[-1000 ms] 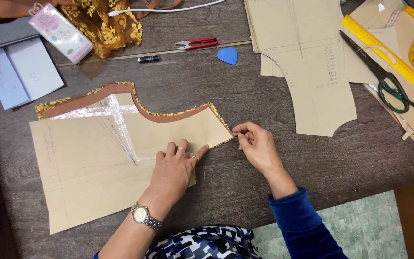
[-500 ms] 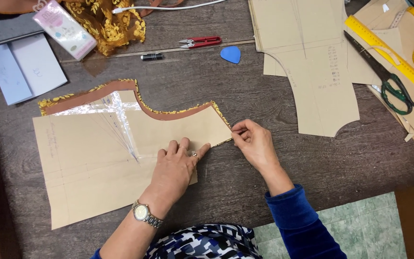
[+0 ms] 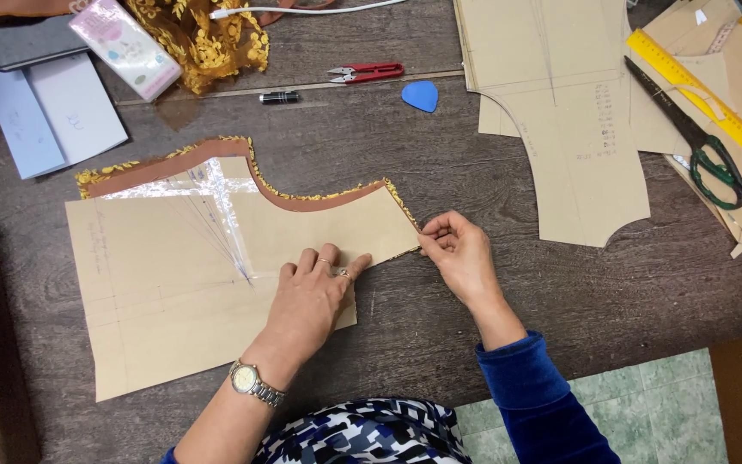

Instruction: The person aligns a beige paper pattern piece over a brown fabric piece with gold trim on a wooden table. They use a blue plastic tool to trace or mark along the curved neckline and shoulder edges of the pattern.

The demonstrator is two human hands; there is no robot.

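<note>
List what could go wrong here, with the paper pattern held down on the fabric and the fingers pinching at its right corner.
1. Only the left hand pins the paper pattern; its far left side lies free, so it may slide off the brown fabric beneath.
2. The right hand pinches at the pattern's pointed corner; a tug there might crease or tear the paper.
3. Whatever the fingertips hold is too small to tell; if sharp, it might prick.

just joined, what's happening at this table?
A person is working on a tan paper sewing pattern laid over brown fabric with gold trim on a dark wooden table. The left hand presses flat on the pattern's lower edge; the right hand pinches its right corner. Green-handled scissors, a yellow ruler and another pattern piece lie to the right.
</note>
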